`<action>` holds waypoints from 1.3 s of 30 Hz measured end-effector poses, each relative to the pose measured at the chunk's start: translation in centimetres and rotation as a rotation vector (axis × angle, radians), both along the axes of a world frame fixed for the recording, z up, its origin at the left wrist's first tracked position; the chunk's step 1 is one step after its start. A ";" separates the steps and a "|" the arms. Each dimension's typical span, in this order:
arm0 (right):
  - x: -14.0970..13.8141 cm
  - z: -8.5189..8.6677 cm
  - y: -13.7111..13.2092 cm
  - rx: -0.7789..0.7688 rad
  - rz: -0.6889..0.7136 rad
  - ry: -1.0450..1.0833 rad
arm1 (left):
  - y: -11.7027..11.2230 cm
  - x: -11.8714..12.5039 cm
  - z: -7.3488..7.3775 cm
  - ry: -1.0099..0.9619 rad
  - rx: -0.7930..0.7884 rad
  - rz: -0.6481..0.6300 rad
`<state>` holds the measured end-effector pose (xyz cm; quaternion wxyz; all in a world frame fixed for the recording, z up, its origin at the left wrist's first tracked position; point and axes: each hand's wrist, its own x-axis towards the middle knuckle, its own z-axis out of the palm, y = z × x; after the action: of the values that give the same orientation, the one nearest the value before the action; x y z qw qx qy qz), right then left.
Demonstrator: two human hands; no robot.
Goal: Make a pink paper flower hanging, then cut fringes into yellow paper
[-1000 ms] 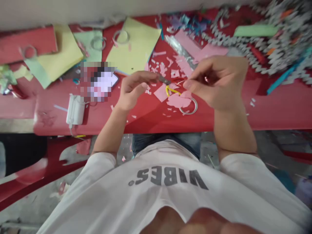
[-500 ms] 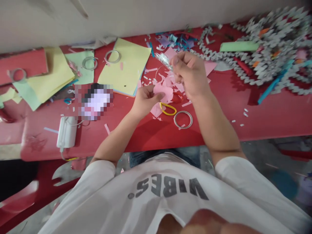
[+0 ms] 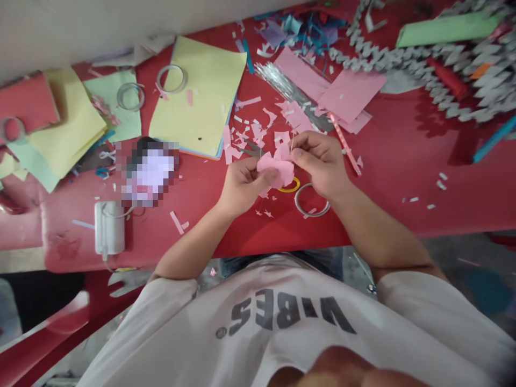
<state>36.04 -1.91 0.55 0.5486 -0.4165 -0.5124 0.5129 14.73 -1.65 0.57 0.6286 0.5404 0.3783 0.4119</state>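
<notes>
My left hand (image 3: pixel 245 185) pinches a pink paper flower (image 3: pixel 278 167) between thumb and fingers, its rounded petals overlapping. From the right side my right hand (image 3: pixel 320 161) comes close to the petals, fingertips closed on a thin silvery strand (image 3: pixel 292 143). Below the flower, the yellow handle of scissors (image 3: pixel 291 186) partly shows; grey blades poke out behind the left fingers. Just right of that handle lies a roll of tape (image 3: pixel 312 201). A bundle of silvery strands (image 3: pixel 278 80) rests beyond my hands, among pink paper scraps (image 3: pixel 258 131).
Yellow sheets (image 3: pixel 193 113) and more tape rolls (image 3: pixel 171 79) lie left of centre. A phone (image 3: pixel 151 172), blurred out, sits beside a white power bank (image 3: pixel 109 228). Pink sheets (image 3: pixel 355 94), a striped pencil (image 3: pixel 345 144) and a grey paper chain (image 3: pixel 407 64) are to the right.
My right hand has come down and nearer from the silvery bundle to the flower, bringing a thin strand. My left hand still holds the flower. The view has shifted slightly.
</notes>
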 end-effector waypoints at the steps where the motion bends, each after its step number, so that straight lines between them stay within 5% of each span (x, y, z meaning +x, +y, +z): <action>1: 0.0 0.1 -0.1 0.001 -0.010 -0.005 | -0.1 0.0 -0.1 0.009 0.006 -0.003; 18: 0.1 1.9 -0.8 -0.075 -0.158 -0.158 | -1.4 0.5 -0.1 0.128 -0.033 -0.044; 39: 0.8 0.8 0.3 -0.046 0.035 -0.158 | -1.4 0.9 -0.7 0.094 -0.018 0.002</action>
<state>36.82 -1.66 1.31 0.4877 -0.4592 -0.5493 0.4996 15.62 -3.06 -0.10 0.6146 0.5530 0.4116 0.3834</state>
